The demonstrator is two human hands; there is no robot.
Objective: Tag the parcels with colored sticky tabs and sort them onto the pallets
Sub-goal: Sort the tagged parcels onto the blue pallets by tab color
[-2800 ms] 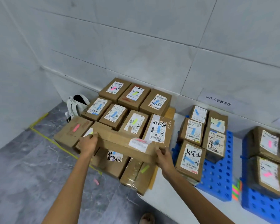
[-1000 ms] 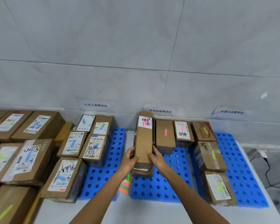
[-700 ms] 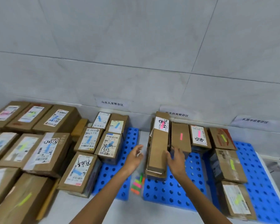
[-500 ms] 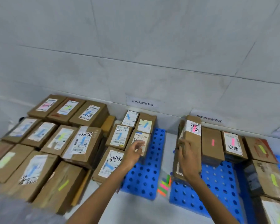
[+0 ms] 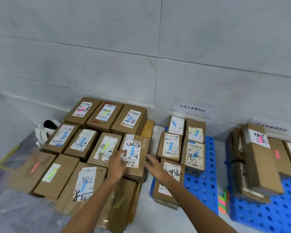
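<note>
Several brown cardboard parcels with white labels and coloured tabs lie in a group on the left. One of them, a parcel (image 5: pixel 134 155) with a blue tab, lies between my hands. My left hand (image 5: pixel 116 165) is open, its fingers over that parcel's left edge. My right hand (image 5: pixel 154 165) is open just past its right edge, holding nothing. A blue pallet (image 5: pixel 203 184) carries several blue-tabbed parcels. On a second blue pallet (image 5: pixel 265 214) at the right stands a long parcel (image 5: pixel 259 163) with a pink tab.
A pad of coloured sticky tabs (image 5: pixel 223 202) lies between the two pallets. White paper signs (image 5: pixel 192 108) hang on the tiled wall behind. A white bag (image 5: pixel 44 133) sits in the left corner. Yellow tape (image 5: pixel 12 153) marks the grey floor.
Both hands set the long pink-tabbed parcel on the right pallet and let go. The view swung left and both hands now reach to the blue-tabbed parcel in the left group.
</note>
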